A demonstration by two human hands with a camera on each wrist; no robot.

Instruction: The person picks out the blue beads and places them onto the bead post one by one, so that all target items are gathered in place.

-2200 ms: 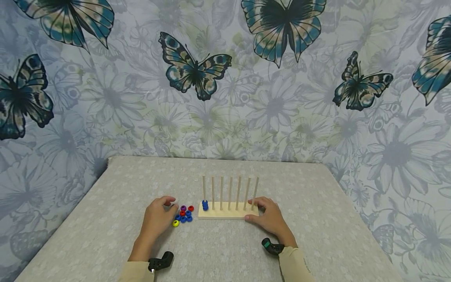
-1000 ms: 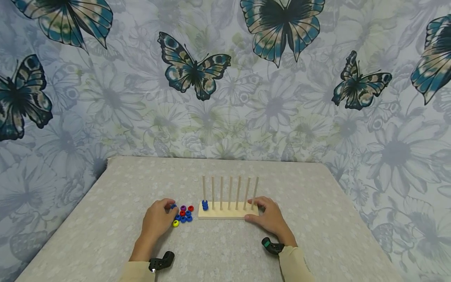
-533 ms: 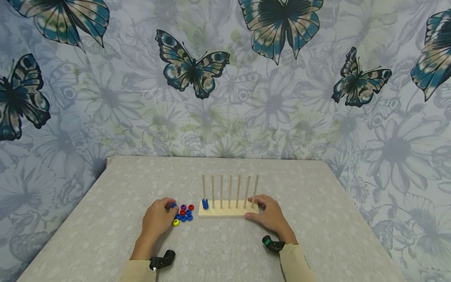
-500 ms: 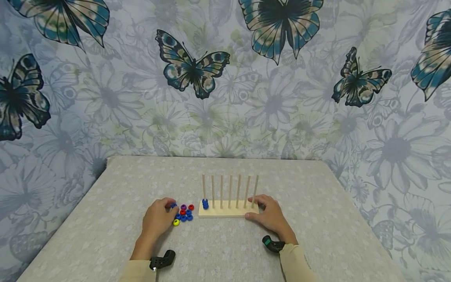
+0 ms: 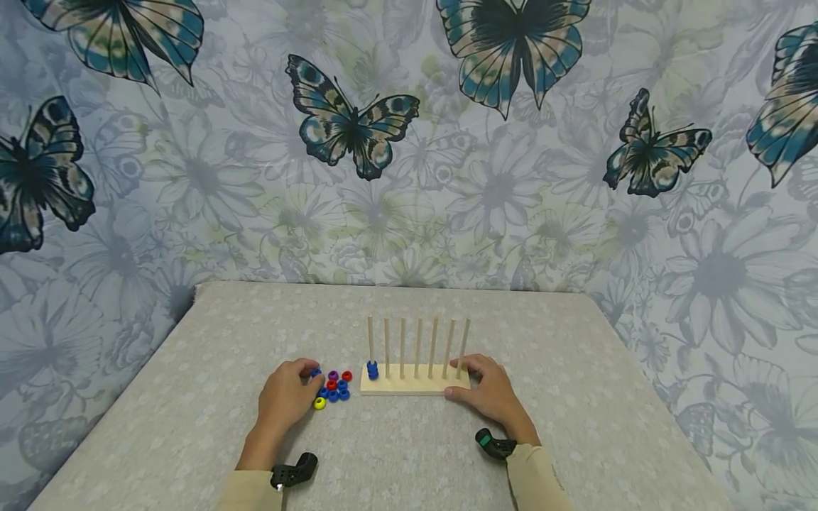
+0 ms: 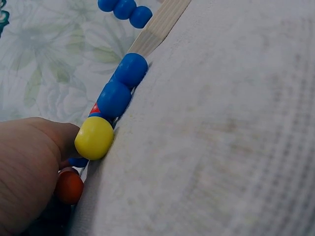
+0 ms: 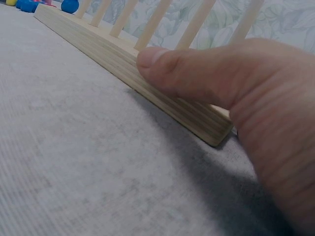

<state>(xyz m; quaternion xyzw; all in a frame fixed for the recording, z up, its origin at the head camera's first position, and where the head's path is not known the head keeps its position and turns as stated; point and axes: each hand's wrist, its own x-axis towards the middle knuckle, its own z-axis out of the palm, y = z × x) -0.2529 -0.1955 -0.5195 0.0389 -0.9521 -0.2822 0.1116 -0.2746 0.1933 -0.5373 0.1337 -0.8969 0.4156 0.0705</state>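
Observation:
A pale wooden base with a row of upright pegs (image 5: pixel 409 389) stands mid-table, and blue beads (image 5: pixel 373 370) are stacked low on its leftmost peg. My right hand (image 5: pixel 488 394) grips the base's right end, thumb along the front side (image 7: pixel 133 73) and fingers behind. Left of the base, my left hand (image 5: pixel 287 397) pinches a blue bead (image 5: pixel 316 372) between thumb and index finger; in the left wrist view that bead is mostly hidden. Beside those fingertips lie loose beads: a yellow one (image 5: pixel 319 403), a purple one (image 5: pixel 333 375), red ones (image 5: pixel 347 376) and several blue ones (image 5: pixel 344 394).
A light patterned cloth covers the table (image 5: pixel 409 454). Behind its far edge rises a wall (image 5: pixel 409 234) with flower and butterfly prints. Each wrist wears a black camera strap (image 5: pixel 295 471).
At first my left thumb and index finger were spread a little more, with no bead visible between them; now they pinch a blue bead. My right hand keeps its grip on the base.

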